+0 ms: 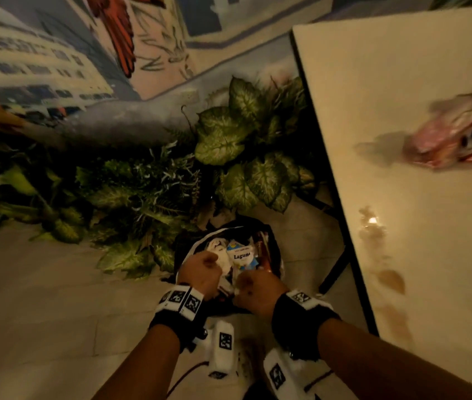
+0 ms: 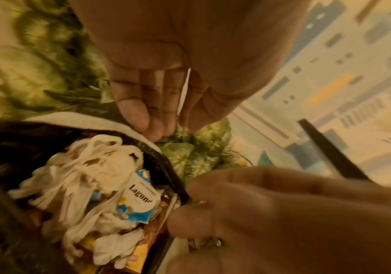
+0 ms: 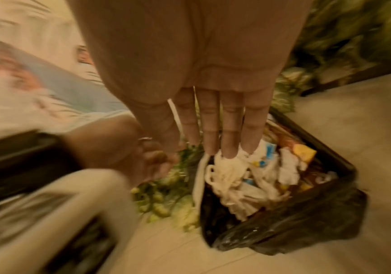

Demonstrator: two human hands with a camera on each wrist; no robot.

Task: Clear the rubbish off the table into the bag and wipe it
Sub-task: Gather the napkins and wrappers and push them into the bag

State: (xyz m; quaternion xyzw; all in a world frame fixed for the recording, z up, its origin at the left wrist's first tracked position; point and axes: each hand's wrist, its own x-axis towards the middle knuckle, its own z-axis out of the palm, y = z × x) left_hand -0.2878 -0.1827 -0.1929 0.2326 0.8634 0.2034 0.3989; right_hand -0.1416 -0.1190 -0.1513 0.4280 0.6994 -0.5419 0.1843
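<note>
A black rubbish bag (image 1: 184,251) stands open on the floor left of the table (image 1: 402,82). Inside lie crumpled white tissue (image 2: 84,166) and a blue and white Laguna carton (image 2: 142,198). Both hands are over the bag's mouth. My left hand (image 1: 204,268) pinches the bag's pale rim between thumb and fingers (image 2: 142,115). My right hand (image 1: 253,290) grips the opposite rim, with a thin white strip between its thumb and forefinger (image 3: 187,118). On the table lie a blurred red and white wrapper (image 1: 459,137) and brown spill stains (image 1: 390,280).
Leafy plants (image 1: 243,134) crowd the floor behind and left of the bag, below a painted wall. A black table leg (image 1: 335,269) stands just right of the bag. Pale floor tiles (image 1: 41,298) spread to the left.
</note>
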